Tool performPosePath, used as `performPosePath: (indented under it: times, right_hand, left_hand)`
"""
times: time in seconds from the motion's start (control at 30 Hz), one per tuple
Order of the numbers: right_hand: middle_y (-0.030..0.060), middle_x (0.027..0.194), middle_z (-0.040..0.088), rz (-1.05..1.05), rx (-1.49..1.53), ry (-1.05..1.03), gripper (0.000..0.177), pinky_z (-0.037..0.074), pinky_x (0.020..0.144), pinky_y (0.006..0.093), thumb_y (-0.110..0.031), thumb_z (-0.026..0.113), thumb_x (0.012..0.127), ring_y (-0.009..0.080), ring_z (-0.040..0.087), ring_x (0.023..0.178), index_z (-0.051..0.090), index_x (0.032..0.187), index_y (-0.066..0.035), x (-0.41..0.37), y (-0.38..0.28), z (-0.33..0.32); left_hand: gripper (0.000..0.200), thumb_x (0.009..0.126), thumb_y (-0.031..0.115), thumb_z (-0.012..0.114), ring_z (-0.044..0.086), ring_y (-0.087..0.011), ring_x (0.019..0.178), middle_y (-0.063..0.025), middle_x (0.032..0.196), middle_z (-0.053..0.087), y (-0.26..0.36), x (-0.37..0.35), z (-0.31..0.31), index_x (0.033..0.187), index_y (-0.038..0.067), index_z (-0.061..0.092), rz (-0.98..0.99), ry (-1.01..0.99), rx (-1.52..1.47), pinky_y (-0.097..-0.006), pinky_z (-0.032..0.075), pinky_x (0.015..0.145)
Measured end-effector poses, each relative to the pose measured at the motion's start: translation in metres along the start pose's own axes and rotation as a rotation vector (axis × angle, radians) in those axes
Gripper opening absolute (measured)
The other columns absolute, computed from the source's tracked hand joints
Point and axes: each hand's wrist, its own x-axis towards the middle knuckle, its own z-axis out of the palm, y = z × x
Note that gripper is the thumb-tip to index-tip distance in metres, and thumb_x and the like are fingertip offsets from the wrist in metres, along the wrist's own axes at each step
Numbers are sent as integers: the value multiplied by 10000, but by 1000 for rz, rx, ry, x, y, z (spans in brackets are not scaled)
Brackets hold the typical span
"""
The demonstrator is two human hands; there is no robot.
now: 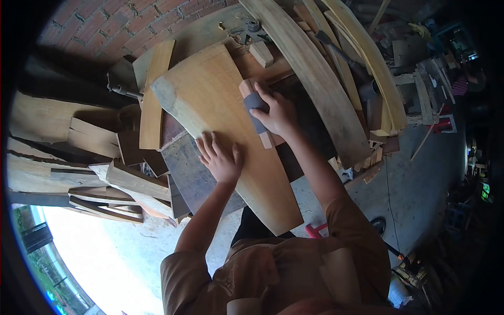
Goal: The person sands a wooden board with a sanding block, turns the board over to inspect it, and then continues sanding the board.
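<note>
The head view looks down on a person working at a dark tabletop with a broad, curved wooden board laid across it. The board's far end lies toward the brick wall, and its narrower near end sticks out past the tabletop's near edge, close to the person's body. The left hand rests flat on the board's left side, its fingers a little apart and gripping nothing. The right hand is clamped on a wooden block with a grey wrap around its middle; this sits at the board's right edge, slanting over it. A narrow plank lies by the tabletop's left edge, just beside the board's far corner. Toward the far edge are a small wood offcut and a metal nut. A long, curved slab runs along the tabletop's right edge, with more strips of wood beyond it.
</note>
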Motion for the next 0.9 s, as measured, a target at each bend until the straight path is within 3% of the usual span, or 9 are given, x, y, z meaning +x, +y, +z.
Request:
performPosePath:
  times: [0.17, 0.3, 0.37, 0.47, 0.6, 0.77, 0.9]
  right_hand:
    - [201, 1064, 574, 23, 7, -90, 707, 467, 804, 407, -440, 585, 728, 332, 588, 924, 313, 1353, -252, 157, -35, 10]
    - [197, 1062, 586, 86, -10, 19, 716, 461, 824, 398, -434, 578, 730, 330, 587, 938, 299, 1360, -241, 196, -36, 11]
    - [210, 1023, 595, 56, 18, -102, 723, 457, 830, 394, -443, 572, 731, 345, 584, 934, 299, 1360, -214, 167, -35, -4]
    - [213, 1031, 588, 35, 40, -73, 719, 456, 828, 400, -441, 573, 738, 357, 580, 931, 306, 1357, -192, 94, -5, 4]
    - [190, 971, 544, -6, 9, -90, 699, 465, 765, 408, -399, 609, 756, 359, 573, 878, 283, 1364, -280, -68, 31, -5]
    - [145, 851, 505, 34, 19, -138, 775, 474, 669, 393, -352, 670, 673, 317, 562, 748, 322, 1356, -238, -261, 43, -18]
    - [143, 844, 507, 99, 25, -137, 769, 476, 646, 395, -358, 675, 669, 312, 563, 713, 335, 1349, -237, -295, 40, -20]
  left_hand:
    - [684, 781, 421, 505, 134, -434, 1301, -227, 1372, 255, 3, 1, -5, 1286, -8, 334, -46, -56, -31, -631, 164, 961]
    - [687, 772, 419, 521, 120, -429, 1308, -220, 1382, 241, 0, 2, -3, 1290, 7, 334, -19, -50, -19, -634, 145, 968]
    - [669, 800, 439, 493, 142, -419, 1304, -212, 1379, 257, 5, 1, -6, 1298, 22, 334, -60, -81, 11, -573, 157, 998]
    - [671, 784, 432, 507, 135, -406, 1310, -194, 1388, 247, 0, 0, -1, 1295, 30, 339, -25, -34, -8, -597, 156, 987]
    - [673, 769, 437, 517, 110, -362, 1329, -160, 1406, 229, -1, -1, 5, 1288, 42, 352, -43, 14, 0, -621, 163, 977]
    - [658, 790, 470, 493, 145, -345, 1322, -143, 1399, 250, 2, -2, 4, 1300, 81, 344, -79, 9, 71, -594, 184, 987]
    - [656, 798, 461, 482, 147, -346, 1322, -143, 1401, 242, 2, -3, 5, 1304, 72, 332, -67, -1, 112, -599, 188, 984]
